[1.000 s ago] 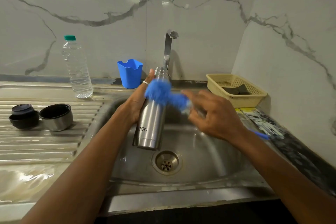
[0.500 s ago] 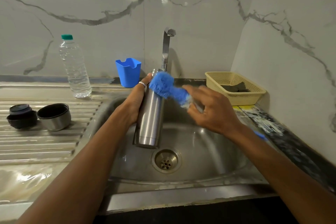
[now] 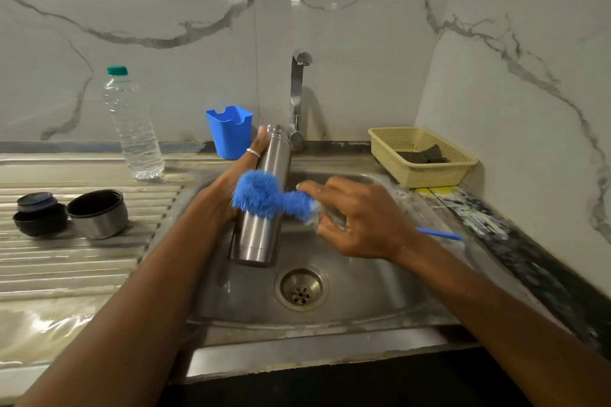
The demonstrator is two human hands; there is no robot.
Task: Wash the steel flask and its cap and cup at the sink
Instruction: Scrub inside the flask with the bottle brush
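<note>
The steel flask (image 3: 264,231) stands upright over the sink basin (image 3: 363,277), open mouth at the top. My left hand (image 3: 228,188) grips it from behind on its left side. My right hand (image 3: 360,218) holds the blue bottle brush (image 3: 264,196) by its handle, and the bristle head presses against the middle of the flask's front. The blue handle tip sticks out behind my right wrist. The steel cup (image 3: 97,213) and the dark cap (image 3: 38,213) sit side by side on the ribbed drainboard at the left.
A tap (image 3: 297,92) rises behind the flask, with no water running. A blue plastic holder (image 3: 229,130) and a clear water bottle (image 3: 132,125) stand at the back left. A beige basket (image 3: 420,155) holding a dark scrubber sits at the back right. The drain (image 3: 301,287) lies below the flask.
The brush head has slid down from the flask's neck to its middle. My left hand has turned the flask, so its printed label no longer faces me.
</note>
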